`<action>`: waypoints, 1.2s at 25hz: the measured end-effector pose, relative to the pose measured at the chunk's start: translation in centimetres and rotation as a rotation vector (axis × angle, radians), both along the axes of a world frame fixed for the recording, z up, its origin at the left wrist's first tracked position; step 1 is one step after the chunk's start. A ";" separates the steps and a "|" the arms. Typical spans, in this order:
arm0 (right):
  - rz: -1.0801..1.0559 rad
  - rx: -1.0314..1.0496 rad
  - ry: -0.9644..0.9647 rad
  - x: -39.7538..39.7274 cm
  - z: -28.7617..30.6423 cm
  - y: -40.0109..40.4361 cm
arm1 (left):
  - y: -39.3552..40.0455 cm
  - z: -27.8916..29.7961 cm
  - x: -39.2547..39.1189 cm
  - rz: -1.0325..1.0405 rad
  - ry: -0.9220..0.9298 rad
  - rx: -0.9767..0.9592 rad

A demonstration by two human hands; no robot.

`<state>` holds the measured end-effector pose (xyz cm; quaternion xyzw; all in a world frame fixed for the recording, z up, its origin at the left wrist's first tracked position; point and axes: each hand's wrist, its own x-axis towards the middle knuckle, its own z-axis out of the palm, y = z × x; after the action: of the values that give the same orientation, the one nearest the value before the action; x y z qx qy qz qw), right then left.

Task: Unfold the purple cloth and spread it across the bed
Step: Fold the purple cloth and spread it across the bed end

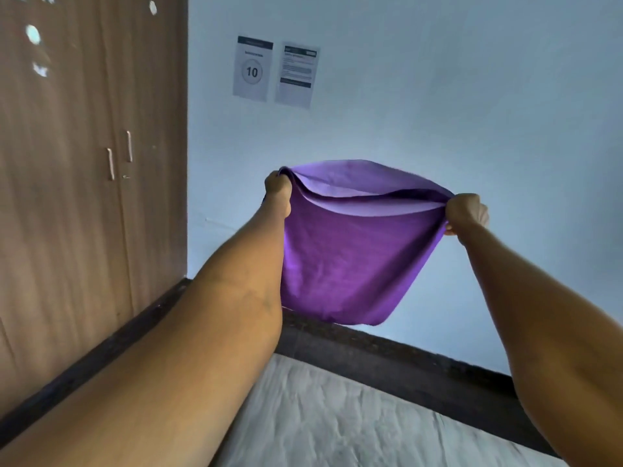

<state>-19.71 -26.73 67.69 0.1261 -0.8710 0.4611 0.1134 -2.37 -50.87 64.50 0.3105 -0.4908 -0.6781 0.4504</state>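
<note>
A brown wooden wardrobe (84,163) stands left — two printed notices (274,71) hang on the pale wall (472,96).

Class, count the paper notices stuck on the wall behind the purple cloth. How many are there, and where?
2. One notice, showing a circled 10, is on the wall near the wardrobe; the other notice hangs directly right of it. None seem hidden.
</note>
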 end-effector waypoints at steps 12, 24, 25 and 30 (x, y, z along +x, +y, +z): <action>0.014 0.522 -0.051 13.5 -10.2 8.1 | 5.2 -12.3 15.5 -0.121 -0.330 0.078; 0.162 0.546 -0.337 12.7 -10.8 7.5 | 4.1 -13.0 14.7 -0.092 -0.362 0.232; 0.162 0.532 -0.370 11.5 -11.1 6.9 | 3.0 -13.2 14.1 -0.087 -0.421 0.234; 0.148 0.304 -0.556 3.3 -13.8 1.5 | -3.4 -15.5 8.0 0.016 -0.865 -0.024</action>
<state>-16.37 -25.19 53.90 0.0737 -0.9159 0.3495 -0.1829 5.60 -54.28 49.01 0.5645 -0.6399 -0.4763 0.2120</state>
